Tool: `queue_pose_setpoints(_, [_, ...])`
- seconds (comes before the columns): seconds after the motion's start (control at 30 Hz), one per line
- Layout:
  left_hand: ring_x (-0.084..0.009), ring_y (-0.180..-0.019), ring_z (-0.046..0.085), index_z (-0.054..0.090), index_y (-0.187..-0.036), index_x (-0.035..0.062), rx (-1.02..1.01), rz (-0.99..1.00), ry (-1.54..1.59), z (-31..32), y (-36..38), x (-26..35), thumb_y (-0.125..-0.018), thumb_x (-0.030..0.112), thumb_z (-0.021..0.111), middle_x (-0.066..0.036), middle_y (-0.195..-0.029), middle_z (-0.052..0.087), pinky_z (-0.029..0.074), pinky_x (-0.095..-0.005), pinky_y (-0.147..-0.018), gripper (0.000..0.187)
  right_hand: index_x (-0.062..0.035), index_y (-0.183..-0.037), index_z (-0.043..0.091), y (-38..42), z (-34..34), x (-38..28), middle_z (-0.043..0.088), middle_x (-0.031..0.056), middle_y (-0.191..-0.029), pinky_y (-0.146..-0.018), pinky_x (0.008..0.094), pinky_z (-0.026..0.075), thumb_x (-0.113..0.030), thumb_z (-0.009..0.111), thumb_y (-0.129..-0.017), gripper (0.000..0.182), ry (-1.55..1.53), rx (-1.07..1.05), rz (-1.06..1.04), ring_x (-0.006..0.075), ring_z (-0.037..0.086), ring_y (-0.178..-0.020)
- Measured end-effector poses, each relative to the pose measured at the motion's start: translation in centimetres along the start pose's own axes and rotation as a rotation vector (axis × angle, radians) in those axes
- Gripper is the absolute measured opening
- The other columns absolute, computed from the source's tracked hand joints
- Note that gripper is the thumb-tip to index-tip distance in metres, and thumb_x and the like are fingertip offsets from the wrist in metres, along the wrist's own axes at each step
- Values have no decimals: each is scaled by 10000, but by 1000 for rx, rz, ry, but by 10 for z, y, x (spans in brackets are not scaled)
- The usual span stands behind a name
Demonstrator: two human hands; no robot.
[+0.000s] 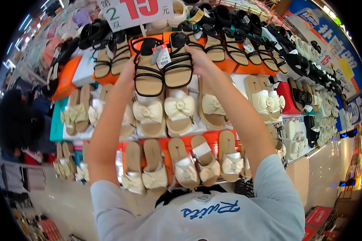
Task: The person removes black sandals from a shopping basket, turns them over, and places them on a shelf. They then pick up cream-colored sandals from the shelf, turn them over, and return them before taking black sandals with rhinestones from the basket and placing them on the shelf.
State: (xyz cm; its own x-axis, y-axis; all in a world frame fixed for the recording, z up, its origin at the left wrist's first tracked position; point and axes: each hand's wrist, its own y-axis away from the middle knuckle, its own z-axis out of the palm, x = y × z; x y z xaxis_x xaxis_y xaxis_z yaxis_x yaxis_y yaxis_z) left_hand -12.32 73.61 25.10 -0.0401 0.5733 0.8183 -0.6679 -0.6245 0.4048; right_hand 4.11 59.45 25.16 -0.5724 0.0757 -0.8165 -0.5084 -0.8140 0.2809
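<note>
Both my arms reach forward over a shoe display. My left hand (127, 74) grips the outer side of a black strappy sandal (149, 76) with a tan insole. On the other side, my right hand (199, 60) is closed on the edge of its matching sandal (178, 73). The two sandals sit side by side, soles tilted toward me, and a white price tag (163, 56) hangs between them. My fingers are partly hidden behind the shoes. Just below the pair lie cream bow slippers (180, 105).
More black sandals (233, 46) stand on orange boxes behind. Rows of bow slippers (183, 160) fill the front tiers. A price sign (136, 14) with a red 15 rises at the back. A person in dark clothes (22, 120) is at the left. Shiny floor (330, 168) shows at right.
</note>
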Motion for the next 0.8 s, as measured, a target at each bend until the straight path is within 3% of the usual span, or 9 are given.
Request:
queue_pose_setpoints(0.07, [-232,-745,616,601,-929,58,-18,126,-57,-13,-44,6,-866,245,477,-95,-874,643,505,-369,-700,233,-22,-1058,547,-40,6,0,591,125,-1082,-843,396,452,-263,411,-940,301,13,17,-89,240,570,-950])
queue_pose_setpoints(0.2, [-226,-760,618,603,-935,47,-135,144,-96,-14,-87,23,-874,206,489,-94,-868,642,509,-366,-711,205,-5,-1068,536,-103,3,0,602,131,-1050,-840,392,459,-251,405,-941,307,74,76,-5,248,586,-915])
queue_pose_setpoints(0.3, [-239,-794,616,600,-936,24,-103,110,-91,-16,-113,35,-876,175,465,-107,-914,635,506,-370,-724,211,44,-1053,514,-116,15,-4,608,134,-965,-740,368,497,-233,445,-928,312,160,205,-29,247,602,-849])
queue_pose_setpoints(0.4, [-248,-827,611,598,-950,12,12,158,-198,-26,-174,37,-871,147,448,-143,-926,626,500,-372,-742,217,46,-1067,517,-126,26,-7,606,150,-1010,-779,363,484,-236,441,-924,325,160,263,-51,248,594,-896])
queue_pose_setpoints(0.63, [-293,-839,611,588,-953,-9,303,722,-1002,-17,-201,30,-876,122,420,-191,-914,621,495,-391,-742,226,145,-1103,471,-110,40,-17,544,268,-1068,-859,348,391,-312,441,-892,504,1003,351,-334,358,517,-990])
queue_pose_setpoints(0.67, [-293,-839,611,588,-953,-9,299,721,-1000,-15,-196,31,-876,122,420,-191,-914,621,495,-391,-742,226,145,-1103,471,-107,39,-15,544,268,-1068,-859,348,391,-312,441,-892,504,1005,354,-332,358,517,-990])
queue_pose_setpoints(0.73, [-357,-920,581,567,-1027,-51,357,613,-1554,-10,-171,38,-896,152,388,-267,-1062,562,470,-434,-760,301,118,-879,553,-107,25,-6,564,309,-901,-772,439,422,-266,433,-884,403,1046,303,-535,433,536,-894])
queue_pose_setpoints(0.77, [-390,-928,569,551,-1055,-47,347,637,-1571,-12,-171,38,-916,211,357,-274,-1076,556,441,-449,-819,352,84,-913,502,-101,18,-2,551,240,-923,-815,398,386,-283,416,-902,377,1107,287,-514,357,522,-928])
queue_pose_setpoints(0.8, [-390,-928,569,551,-1055,-47,347,636,-1572,-10,-167,37,-916,211,357,-274,-1076,556,441,-449,-819,352,84,-913,502,-95,16,8,551,240,-923,-815,398,386,-283,416,-902,377,1106,288,-514,357,522,-928])
